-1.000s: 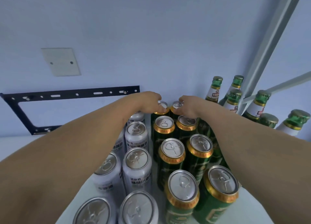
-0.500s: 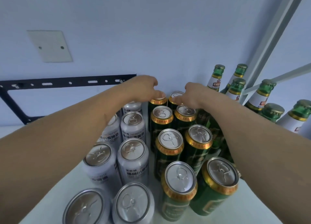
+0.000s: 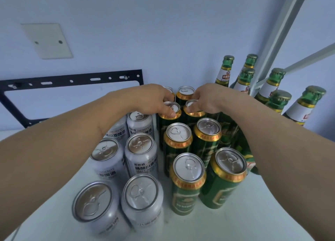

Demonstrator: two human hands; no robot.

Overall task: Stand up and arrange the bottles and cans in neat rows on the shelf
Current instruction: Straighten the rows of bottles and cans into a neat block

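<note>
Upright cans stand in rows on the white shelf (image 3: 208, 226): white cans (image 3: 139, 146) on the left, green gold-rimmed cans (image 3: 178, 137) in two rows in the middle. My left hand (image 3: 154, 99) grips the rim of a green can (image 3: 171, 107) in the second rank from the back. My right hand (image 3: 208, 98) grips the rim of the green can beside it (image 3: 193, 105). Green glass bottles (image 3: 224, 72) stand at the back right, partly hidden by my right forearm.
A black metal bracket (image 3: 72, 81) and a blank cover plate (image 3: 47, 40) are on the wall behind the shelf. A white shelf upright (image 3: 279, 38) rises among the bottles at the right.
Both hands have come back from the rearmost green cans onto the pair one rank nearer to me. The view has shifted slightly.
</note>
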